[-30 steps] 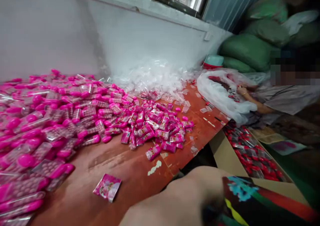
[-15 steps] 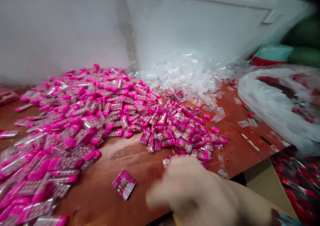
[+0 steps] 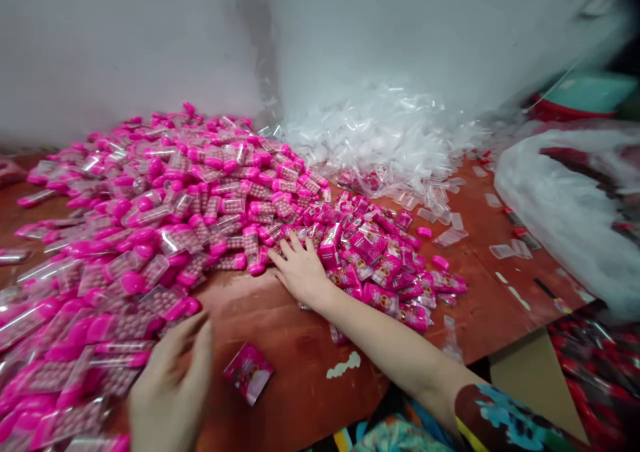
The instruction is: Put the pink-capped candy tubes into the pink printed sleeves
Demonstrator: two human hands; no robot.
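Empty right hand (image 3: 300, 269) flat on glossy pink sachets (image 3: 385, 265).

text: none legible | pink sachets (image 3: 385, 265): printed, too blurred to read

Small packing workshop: red-brown wooden table (image 3: 280, 345) heaped with pink-capped clear candy tubes (image 3: 150, 225), pink printed sachets (image 3: 380, 265), and empty clear plastic sleeves (image 3: 380, 145) along its far edge.
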